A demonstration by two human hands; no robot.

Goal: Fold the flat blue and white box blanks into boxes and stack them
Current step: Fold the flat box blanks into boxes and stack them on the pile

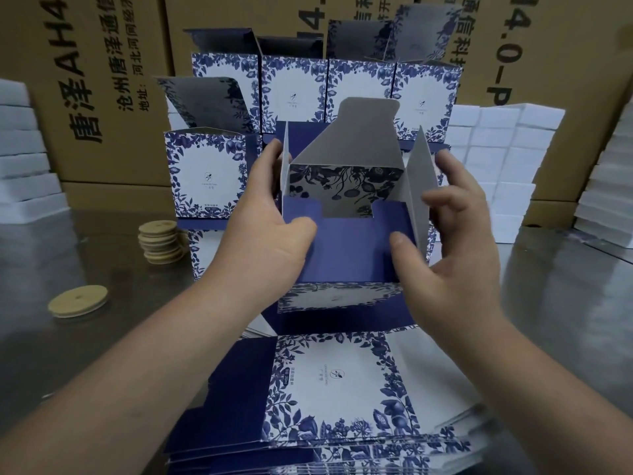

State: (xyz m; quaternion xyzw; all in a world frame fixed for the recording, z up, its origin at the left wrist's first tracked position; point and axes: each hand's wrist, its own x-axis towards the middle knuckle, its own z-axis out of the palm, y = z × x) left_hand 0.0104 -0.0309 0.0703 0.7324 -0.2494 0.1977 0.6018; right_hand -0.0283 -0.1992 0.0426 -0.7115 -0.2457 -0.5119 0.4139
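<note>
- Flat blanks (342, 389) lie piled on the table (565, 286), nearest the person.
- Above them, the left hand (274, 228) and right hand (452, 241) each grip a side of a half-folded box (346, 241), thumbs on its blue flap.
- Behind stand the stacked finished boxes (291, 94).

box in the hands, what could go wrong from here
1. The side flap by the right hand stands out loose; the blue flap may close without it tucked and crease.
2. The half-folded box hangs right in front of the stacked boxes; a forward push might topple them.
</note>
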